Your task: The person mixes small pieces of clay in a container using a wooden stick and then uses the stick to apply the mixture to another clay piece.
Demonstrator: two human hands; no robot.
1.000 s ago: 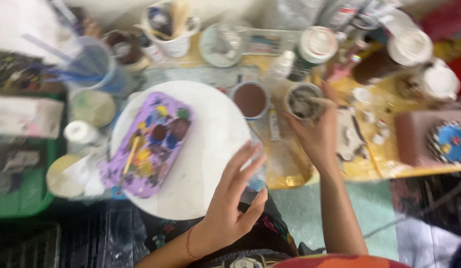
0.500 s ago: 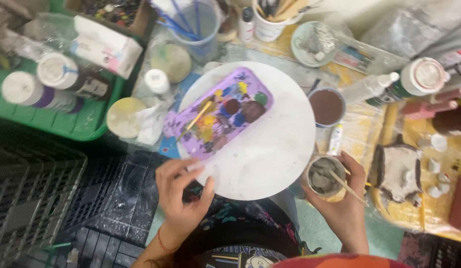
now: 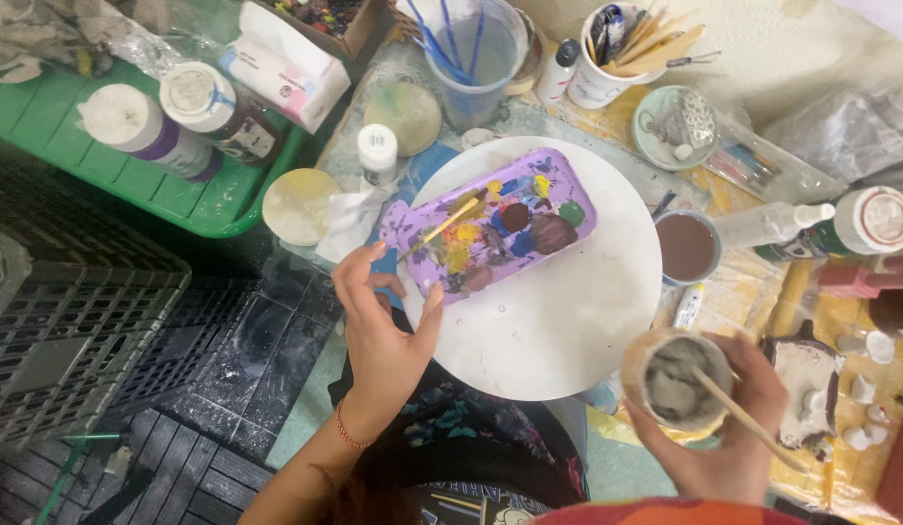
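Cup (image 3: 677,377) now lifted near, off the counter (image 3: 762,292).
Right hand (image 3: 733,437) clasps cup with stick (image 3: 738,416); left hand (image 3: 378,326), fingers loose and empty, has moved beside the palette (image 3: 490,233).

palette (image 3: 495,233) on round board (image 3: 568,321), brush (image 3: 442,227) lying on palette's left part. left hand (image 3: 383,331) at board's left edge, just below palette. right hand (image 3: 728,428) w/ cup (image 3: 675,379) & stick (image 3: 743,418) in it, lower right of board. small pot (image 3: 687,248) right of board; water jar (image 3: 471,53) behind it; tray (image 3: 130,165) w/ 2 bottles far left.
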